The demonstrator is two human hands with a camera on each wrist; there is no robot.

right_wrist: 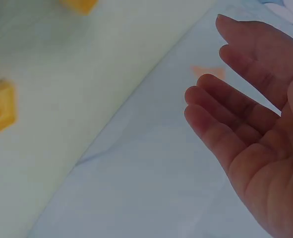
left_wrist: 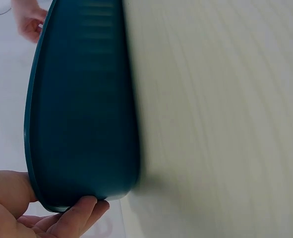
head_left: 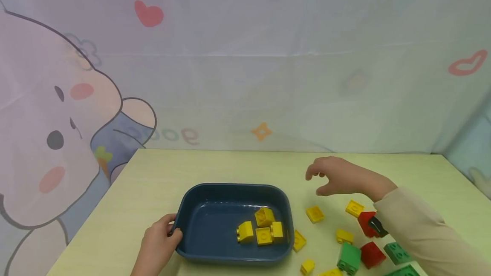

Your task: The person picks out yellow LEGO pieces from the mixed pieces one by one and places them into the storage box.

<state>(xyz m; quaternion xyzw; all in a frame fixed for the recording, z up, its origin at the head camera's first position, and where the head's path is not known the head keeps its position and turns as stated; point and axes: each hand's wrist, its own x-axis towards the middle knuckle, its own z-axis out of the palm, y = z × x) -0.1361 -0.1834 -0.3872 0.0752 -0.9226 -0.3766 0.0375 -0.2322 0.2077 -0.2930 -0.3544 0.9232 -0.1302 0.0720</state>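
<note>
The left hand (head_left: pixel 159 242) is gripping the rim of the dark blue tray (head_left: pixel 199 208) holding yellow bricks (head_left: pixel 261 229), while the right hand (head_left: pixel 337 176) is hovering empty, fingers loosely spread, above a loose yellow brick (head_left: pixel 315 214).

A dark blue tray (head_left: pixel 199 195) holds yellow bricks (head_left: pixel 261 227) on the pale cream bench (head_left: pixel 230 167). To the right of the tray lie more yellow bricks (head_left: pixel 315 214), red bricks (head_left: pixel 371 254) and green bricks (head_left: pixel 349 258). Behind the tray hangs a pale cloth (head_left: pixel 268 54) printed with red hearts and a cartoon animal.
</note>
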